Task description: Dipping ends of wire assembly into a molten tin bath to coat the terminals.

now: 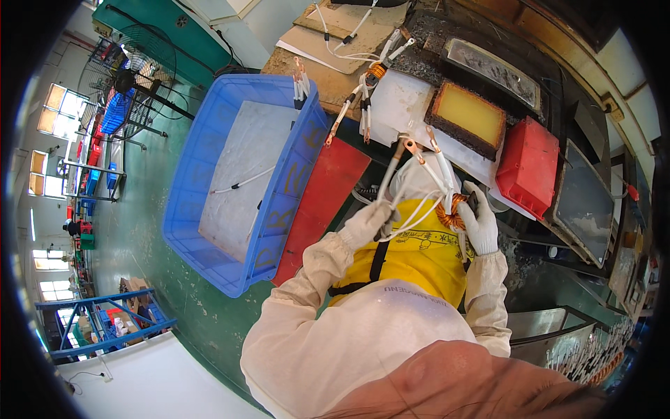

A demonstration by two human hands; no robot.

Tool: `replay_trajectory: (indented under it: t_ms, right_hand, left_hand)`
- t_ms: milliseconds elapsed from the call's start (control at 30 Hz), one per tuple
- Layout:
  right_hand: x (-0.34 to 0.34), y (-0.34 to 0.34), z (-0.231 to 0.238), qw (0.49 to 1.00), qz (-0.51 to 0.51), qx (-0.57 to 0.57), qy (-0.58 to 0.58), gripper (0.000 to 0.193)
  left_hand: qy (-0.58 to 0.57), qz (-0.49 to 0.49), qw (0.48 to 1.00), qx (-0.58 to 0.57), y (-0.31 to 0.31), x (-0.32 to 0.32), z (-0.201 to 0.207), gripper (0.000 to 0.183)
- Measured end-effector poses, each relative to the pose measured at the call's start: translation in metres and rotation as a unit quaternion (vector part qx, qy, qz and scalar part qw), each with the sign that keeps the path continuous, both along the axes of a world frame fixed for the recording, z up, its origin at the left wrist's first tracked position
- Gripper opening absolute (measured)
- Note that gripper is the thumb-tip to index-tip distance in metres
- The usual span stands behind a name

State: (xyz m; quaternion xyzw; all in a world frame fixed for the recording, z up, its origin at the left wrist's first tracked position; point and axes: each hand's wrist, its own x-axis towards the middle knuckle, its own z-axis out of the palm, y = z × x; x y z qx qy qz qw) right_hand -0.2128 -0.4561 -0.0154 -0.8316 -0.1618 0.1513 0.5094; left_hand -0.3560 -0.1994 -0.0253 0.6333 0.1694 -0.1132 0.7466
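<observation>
My left hand (368, 222), in a pale work glove, closes around a white sleeved cable (388, 174) whose upper end has a copper tip. To its right, my right hand (480, 222), gloved too, grips a ring-shaped coil (451, 212) wound with copper wire. Thick white leads with copper lugs (412, 146) rise from the coil toward the bench edge. Thinner white wires (417, 222) loop between both hands, above my yellow apron (391, 263). Another copper-wound coil (376, 72) with white leads lies at the bench's front left.
A blue plastic bin (183, 183) stands left, holding a thin white lead, beside a red panel (326, 199). On the bench are a tray of yellowish material (469, 112), a grey rectangular tray (493, 72) and a red plastic box (528, 167). A black fan (125, 80) stands far left.
</observation>
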Motion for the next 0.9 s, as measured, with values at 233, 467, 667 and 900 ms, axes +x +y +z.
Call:
replay_trajectory:
  t_ms: [233, 467, 667, 900]
  right_hand:
    - [-0.019, 0.007, -0.023, 0.977, -0.135, 0.157, -0.042, 0.057]
    - [-0.032, -0.005, -0.019, 0.979, -0.132, 0.050, -0.147, 0.055]
    - [-0.031, -0.010, 0.007, 0.981, -0.051, -0.063, -0.174, 0.061]
    - [-0.031, 0.000, -0.006, 0.970, -0.054, -0.072, -0.226, 0.072]
  left_hand:
    - [-0.075, 0.135, 0.988, 0.006, 0.017, 0.011, 0.014, 0.028]
    - [-0.050, 0.115, 0.992, -0.002, 0.035, 0.008, 0.022, 0.029]
    - [-0.004, 0.113, 0.986, -0.122, 0.039, -0.002, 0.039, 0.034]
    - [-0.012, 0.124, 0.984, -0.131, 0.030, 0.010, 0.033, 0.035]
